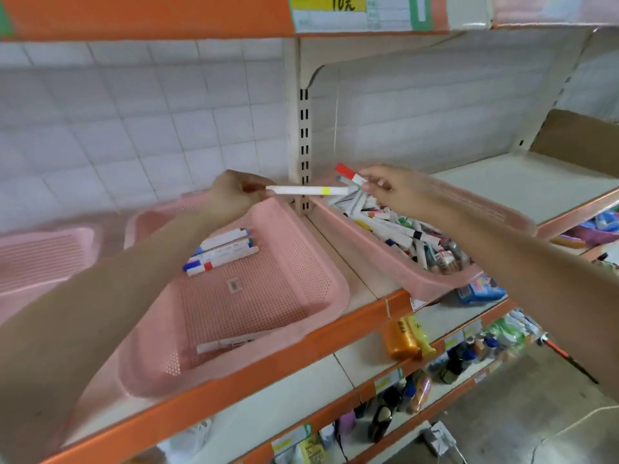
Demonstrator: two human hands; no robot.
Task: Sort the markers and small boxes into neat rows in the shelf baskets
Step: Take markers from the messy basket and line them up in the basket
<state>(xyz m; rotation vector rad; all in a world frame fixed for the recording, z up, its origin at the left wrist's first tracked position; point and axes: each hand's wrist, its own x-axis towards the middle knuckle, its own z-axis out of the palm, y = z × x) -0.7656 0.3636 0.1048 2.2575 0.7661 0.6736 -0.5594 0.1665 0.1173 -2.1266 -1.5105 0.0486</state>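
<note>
Head cam: left hand (231, 192) pinches a sideways white marker (308, 190), row (221, 251) just below; right hand (388, 189) grips a red-capped marker (350, 174).

from my feed the one thing i can read for sure is "10元", dark print on the yellow price tag (335, 3) on the orange upper shelf edge (150, 18). the white card (351, 21) under it is too blurred to read. a green label (420, 11) beside it bears a white mark, maybe "1" or "t". dark characters on the orange bottle (400, 339) and the sticker (233, 285) in the pink basket (328, 296) are illegible.
</note>
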